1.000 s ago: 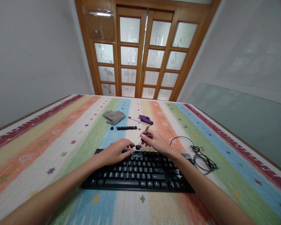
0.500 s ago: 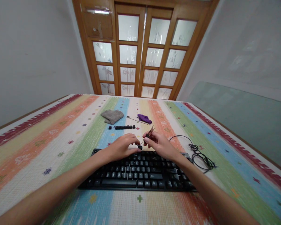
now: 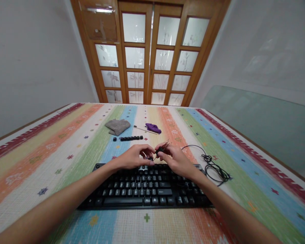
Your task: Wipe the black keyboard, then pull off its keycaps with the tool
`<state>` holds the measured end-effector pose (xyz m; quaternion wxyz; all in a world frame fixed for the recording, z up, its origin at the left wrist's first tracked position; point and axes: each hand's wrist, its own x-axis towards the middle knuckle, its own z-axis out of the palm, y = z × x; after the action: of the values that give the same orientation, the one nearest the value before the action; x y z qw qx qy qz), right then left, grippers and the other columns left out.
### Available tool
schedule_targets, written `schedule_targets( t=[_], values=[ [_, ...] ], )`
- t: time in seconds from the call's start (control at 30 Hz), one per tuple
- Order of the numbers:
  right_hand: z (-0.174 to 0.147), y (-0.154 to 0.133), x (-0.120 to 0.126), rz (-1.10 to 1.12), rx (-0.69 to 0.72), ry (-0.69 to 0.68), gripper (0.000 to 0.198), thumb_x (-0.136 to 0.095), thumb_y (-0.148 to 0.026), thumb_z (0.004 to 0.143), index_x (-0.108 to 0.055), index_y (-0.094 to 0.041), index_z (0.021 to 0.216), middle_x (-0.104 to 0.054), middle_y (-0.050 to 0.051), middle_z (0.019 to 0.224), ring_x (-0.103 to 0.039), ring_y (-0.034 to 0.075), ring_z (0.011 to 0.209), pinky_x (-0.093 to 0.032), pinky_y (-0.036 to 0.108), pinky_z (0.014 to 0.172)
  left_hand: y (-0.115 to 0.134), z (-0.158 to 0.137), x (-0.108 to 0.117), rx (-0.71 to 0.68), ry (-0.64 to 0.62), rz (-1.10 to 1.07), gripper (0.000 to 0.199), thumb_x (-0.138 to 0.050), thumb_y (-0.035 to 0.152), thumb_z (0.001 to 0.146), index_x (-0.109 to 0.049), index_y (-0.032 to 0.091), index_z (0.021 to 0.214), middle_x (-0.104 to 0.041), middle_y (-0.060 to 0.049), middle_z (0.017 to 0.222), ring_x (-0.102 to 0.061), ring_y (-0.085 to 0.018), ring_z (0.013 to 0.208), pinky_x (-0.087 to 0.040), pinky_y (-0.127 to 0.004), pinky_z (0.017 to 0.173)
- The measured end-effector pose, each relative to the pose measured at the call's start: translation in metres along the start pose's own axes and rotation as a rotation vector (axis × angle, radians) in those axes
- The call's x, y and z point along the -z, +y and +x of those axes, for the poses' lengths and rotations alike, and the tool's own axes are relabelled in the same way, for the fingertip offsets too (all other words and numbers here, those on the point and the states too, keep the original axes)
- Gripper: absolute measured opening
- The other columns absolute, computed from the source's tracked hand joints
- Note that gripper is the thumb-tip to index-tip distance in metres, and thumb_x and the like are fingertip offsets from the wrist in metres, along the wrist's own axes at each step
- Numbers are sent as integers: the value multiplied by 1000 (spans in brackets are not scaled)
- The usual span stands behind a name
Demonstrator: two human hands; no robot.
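My left hand pinches a small black keycap above the back edge of a black keyboard. Close beside it, my right hand is closed on a wire keycap puller with a dark middle part. One end of its thin wires points at the keycap; the other sticks up past my right fingers. Whether the wires still touch the keycap I cannot tell. Parts of the keyboard's back row are hidden under my hands.
Beyond the keyboard lie a row of several loose keycaps, a single keycap, a folded grey cloth, a thin stick with a dark tip and a purple cloth. The coiled cable rests at right on the striped tablecloth.
The keycap now sits deeper between my left fingers. My right hand has tilted the puller, so its dark part shows more. The whole view has shifted slightly.
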<state>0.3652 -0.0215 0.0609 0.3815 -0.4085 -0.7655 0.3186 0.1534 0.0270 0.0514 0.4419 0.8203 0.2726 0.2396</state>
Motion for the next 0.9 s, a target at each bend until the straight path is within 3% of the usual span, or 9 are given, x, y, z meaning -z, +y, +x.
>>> schedule_targets(
  t=[0.13,0.37,0.47,0.57,0.9],
  values=[
    [-2,6,2,-11,-22,31,15,-51,-27,94,-62,-16,97,-68,6,83,-64,17,71,-49,31,68,-2,2,1,-24,13,30,26,-74,31,79,-69,15,100,-75,-5,93,-68,-17,82,-55,-32,78],
    [-4,16,4,-31,-78,136,19,-51,-31,95,-60,-15,100,-68,6,82,-63,17,70,-49,31,67,-7,10,12,-186,114,383,15,-65,27,87,-73,17,94,-77,-3,87,-69,-15,75,-53,-27,76],
    [-5,17,4,-12,-99,143,21,-52,-34,95,-60,-15,100,-68,6,80,-63,17,69,-50,32,66,-17,24,27,-227,183,477,14,-64,27,88,-71,19,97,-75,-4,96,-67,-17,84,-53,-31,82],
    [-6,16,4,9,-106,135,22,-52,-35,94,-61,-16,99,-69,6,81,-64,17,69,-51,31,66,-32,42,42,-294,207,576,9,-66,24,85,-71,20,91,-70,-7,109,-61,-23,107,-47,-40,98],
    [-12,9,3,28,-99,93,19,-52,-31,93,-61,-15,101,-69,6,83,-64,17,71,-49,31,67,-73,72,51,-154,176,731,7,-69,18,79,-71,19,86,-65,-9,112,-55,-27,109,-43,-46,101]
  ],
)
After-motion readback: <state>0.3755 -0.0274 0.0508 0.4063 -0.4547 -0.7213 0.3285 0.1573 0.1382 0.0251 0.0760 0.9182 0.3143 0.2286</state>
